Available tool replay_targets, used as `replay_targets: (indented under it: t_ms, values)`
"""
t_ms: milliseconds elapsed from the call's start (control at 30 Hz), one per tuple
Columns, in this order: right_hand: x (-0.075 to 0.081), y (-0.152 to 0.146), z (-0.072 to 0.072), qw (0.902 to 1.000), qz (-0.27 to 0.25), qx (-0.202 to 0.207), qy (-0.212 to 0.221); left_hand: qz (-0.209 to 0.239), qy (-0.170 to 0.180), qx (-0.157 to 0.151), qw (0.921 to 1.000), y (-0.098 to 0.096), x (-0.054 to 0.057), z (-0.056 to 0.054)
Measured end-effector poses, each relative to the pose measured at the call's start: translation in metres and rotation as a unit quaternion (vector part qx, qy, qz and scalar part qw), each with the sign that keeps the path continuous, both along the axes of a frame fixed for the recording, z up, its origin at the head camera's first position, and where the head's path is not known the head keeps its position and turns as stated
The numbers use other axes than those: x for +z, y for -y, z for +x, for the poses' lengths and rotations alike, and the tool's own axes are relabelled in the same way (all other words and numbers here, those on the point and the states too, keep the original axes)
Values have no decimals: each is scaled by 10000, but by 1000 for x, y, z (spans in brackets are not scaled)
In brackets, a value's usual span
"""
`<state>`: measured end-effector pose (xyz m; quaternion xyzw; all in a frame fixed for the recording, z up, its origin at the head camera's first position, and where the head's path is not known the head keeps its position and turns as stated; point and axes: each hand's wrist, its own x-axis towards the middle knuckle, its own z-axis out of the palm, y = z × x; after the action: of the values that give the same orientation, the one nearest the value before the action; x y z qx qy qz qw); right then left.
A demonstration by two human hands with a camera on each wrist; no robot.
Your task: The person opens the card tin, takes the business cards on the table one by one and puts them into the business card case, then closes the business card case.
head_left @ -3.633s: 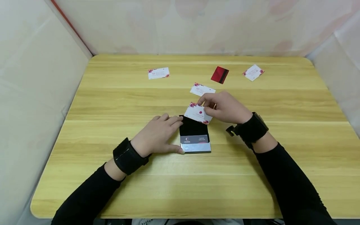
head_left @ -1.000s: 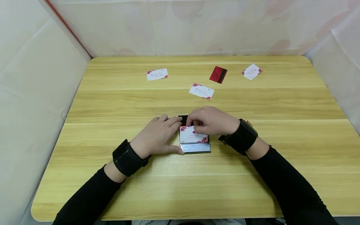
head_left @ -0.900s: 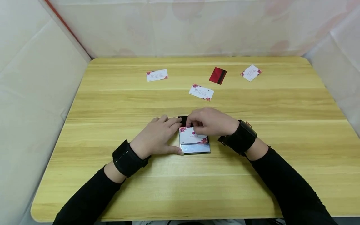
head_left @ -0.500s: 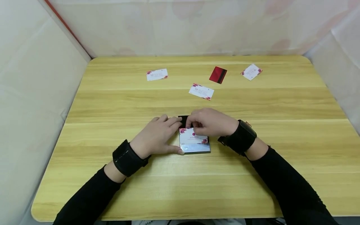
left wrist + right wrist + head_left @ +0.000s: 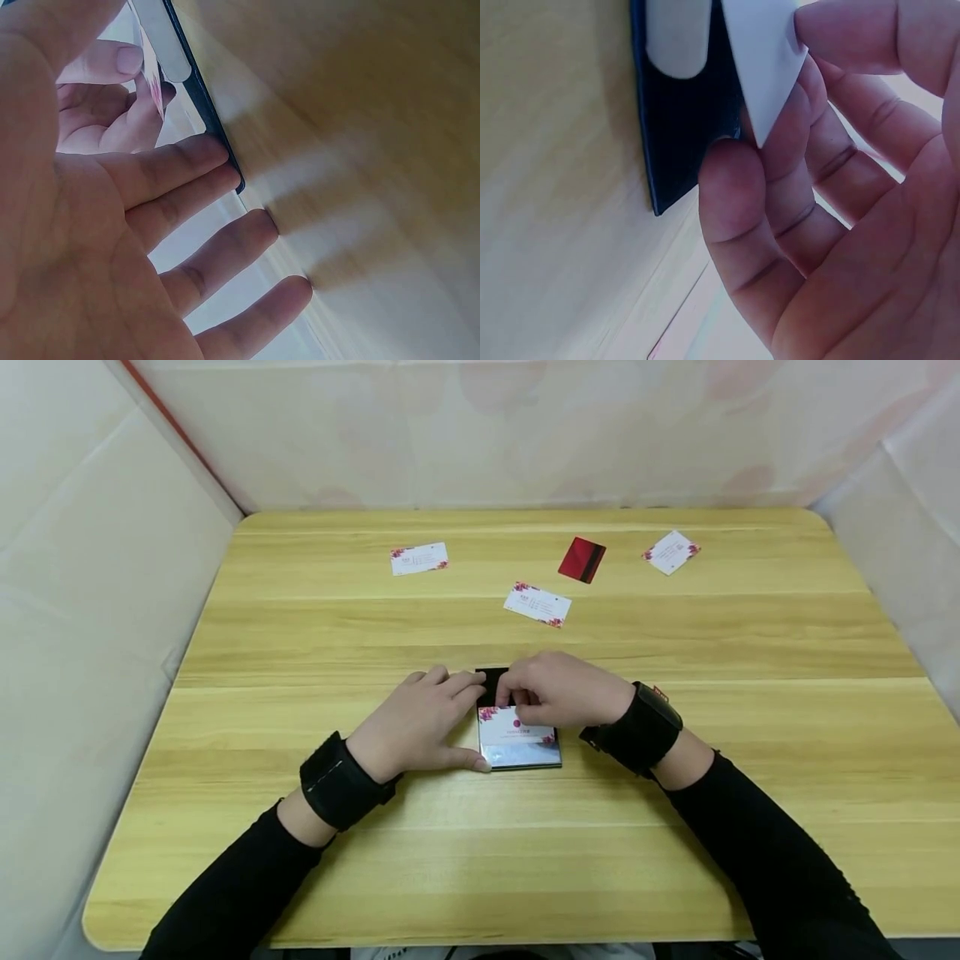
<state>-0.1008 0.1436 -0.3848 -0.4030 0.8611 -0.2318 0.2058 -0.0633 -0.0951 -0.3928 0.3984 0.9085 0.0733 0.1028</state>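
In the head view, the left hand [image 5: 420,720] lies with nearly straight fingers along the left side of a card case [image 5: 519,757], thumb at its near corner, bracing rather than clamping it. The right hand [image 5: 566,687] pinches a flowered card [image 5: 502,728] over the case, its near edge meeting the silver part. Beyond, on the table [image 5: 300,885], lie 3 loose cards [image 5: 537,604] and 1 red card [image 5: 581,560]. The pinched card looks light, thin and springy, likely to bend if forced; its far edge seems the best hold. The case looks stiff but light enough to slide, so its sides suit steadying.

In the left wrist view, 2 fingertips [image 5: 214,148] touch the case's dark rim.

In the right wrist view, the card tilts up from the case's black part; its face looks smooth, perhaps slippery.
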Motion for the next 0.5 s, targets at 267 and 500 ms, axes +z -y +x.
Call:
replay_targets:
  t_ms: [267, 500]
  values:
    - [2, 1, 2, 10000, 63, -30, 26, 1, 8, 1, 10000, 0, 1, 0]
    - [2, 2, 3, 10000, 70, 60, 21, 3, -27, -4, 10000, 0, 1, 0]
